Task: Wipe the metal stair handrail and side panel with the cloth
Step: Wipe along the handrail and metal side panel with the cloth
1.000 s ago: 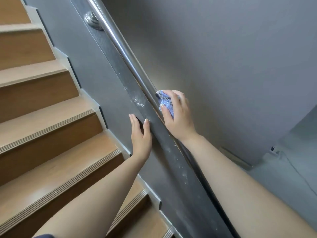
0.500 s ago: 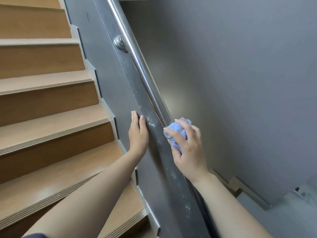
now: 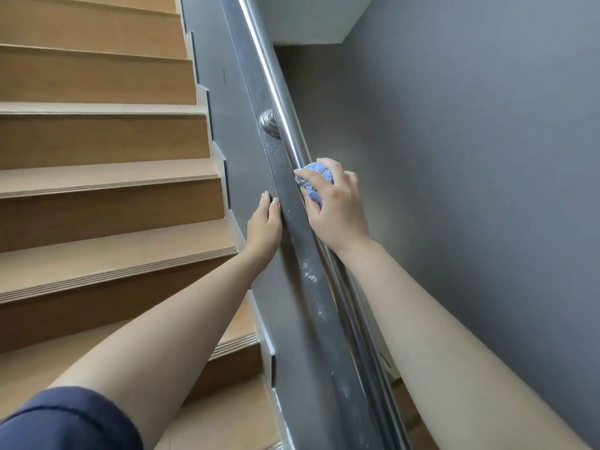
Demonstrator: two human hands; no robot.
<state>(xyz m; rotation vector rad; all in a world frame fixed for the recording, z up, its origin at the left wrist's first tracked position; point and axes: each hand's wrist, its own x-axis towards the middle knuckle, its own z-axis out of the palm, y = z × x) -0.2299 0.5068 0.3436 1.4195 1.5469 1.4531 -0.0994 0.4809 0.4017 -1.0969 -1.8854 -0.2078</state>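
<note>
Cloth (image 3: 314, 182) sits bunched in right hand (image 3: 336, 211), pressed on handrail (image 3: 285, 125) whose long axis climbs ahead of grip; left hand (image 3: 264, 227) flat, holding nothing

Right hand (image 3: 337, 206) clenched; left hand (image 3: 264, 227) flat.

Soft, even daylight is filling the stairwell, and the wooden steps (image 3: 97, 190) are looking bright. A long glare streak is running down the steel handrail (image 3: 276, 89). The wide-angle lens is bowing straight lines near the edges, and the navy sleeve (image 3: 65, 420) is blurring in the bottom-left corner.
</note>
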